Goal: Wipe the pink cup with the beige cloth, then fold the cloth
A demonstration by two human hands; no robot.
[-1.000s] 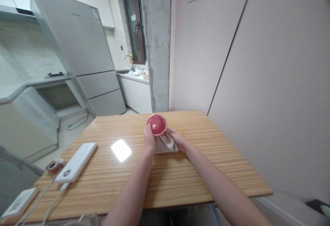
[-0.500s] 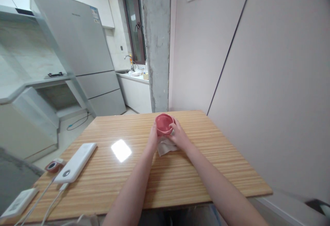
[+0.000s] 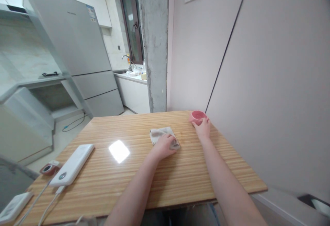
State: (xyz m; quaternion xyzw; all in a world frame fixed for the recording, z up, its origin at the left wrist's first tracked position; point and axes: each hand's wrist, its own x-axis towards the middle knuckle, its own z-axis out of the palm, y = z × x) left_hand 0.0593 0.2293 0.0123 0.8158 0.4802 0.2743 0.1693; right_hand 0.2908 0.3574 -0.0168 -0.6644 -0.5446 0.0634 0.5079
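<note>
A pink bowl is at the far right corner of the wooden table. My right hand grips its near rim, thumb on the left side and fingers on the right. Near the table's middle lies a folded grey-white cloth. My left hand is closed over the cloth's right part, its fingers curled on the fabric and partly hiding it.
On the left of the table lie a white power bank with a cable, a small red device and a white flat box. A pale wall stands along the right side. Behind are a concrete pillar and a fridge.
The pink bowl has moved from the table's middle to the far right corner in my right hand. My left hand has left the bowl and taken hold of the cloth.
</note>
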